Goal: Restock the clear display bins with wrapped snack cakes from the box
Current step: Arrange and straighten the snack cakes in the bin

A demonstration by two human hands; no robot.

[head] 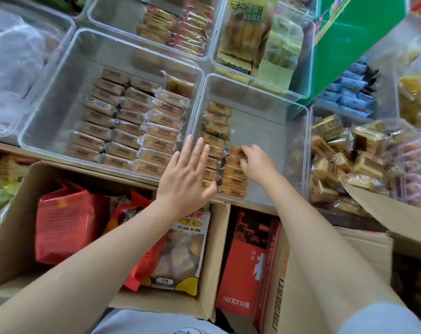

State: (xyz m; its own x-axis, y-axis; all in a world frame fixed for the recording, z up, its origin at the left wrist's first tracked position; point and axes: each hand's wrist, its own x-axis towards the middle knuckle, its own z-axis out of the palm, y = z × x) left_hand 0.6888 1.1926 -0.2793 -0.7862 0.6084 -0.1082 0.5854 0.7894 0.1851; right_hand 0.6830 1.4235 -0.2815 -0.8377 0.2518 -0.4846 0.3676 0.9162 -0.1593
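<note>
Nearest me, under my forearms, sit two open cardboard boxes: the left cardboard box (206,249) holds red bags (64,222) and a clear bag of round pastries (183,251), and a red carton (247,266) stands on edge in the gap beside it. Past them runs the front edge of the surface (122,168), crowded with clear display bins set rim against rim, so the only open room is inside the bins themselves.

My left hand (186,175) lies flat with straight fingers, spread over the near left wall of the middle bin (298,150) and against a row of wrapped snack cakes (215,131) standing on edge along that wall. My right hand (257,165) has its grip curled on the top of a second, shorter row of cakes (233,179) just beside the first, at the bin's near end (the fingertips pinch the farthest packet). The rest of that bin's floor is bare, to the right and far side.

The cakes are tan bars in clear wrappers with dark print. The left bin (48,97) holds three tidy rows of similar ones. To the right, loose wrapped cakes (337,150) lie heaped. Farther back stand more bins and a green box (349,42).
</note>
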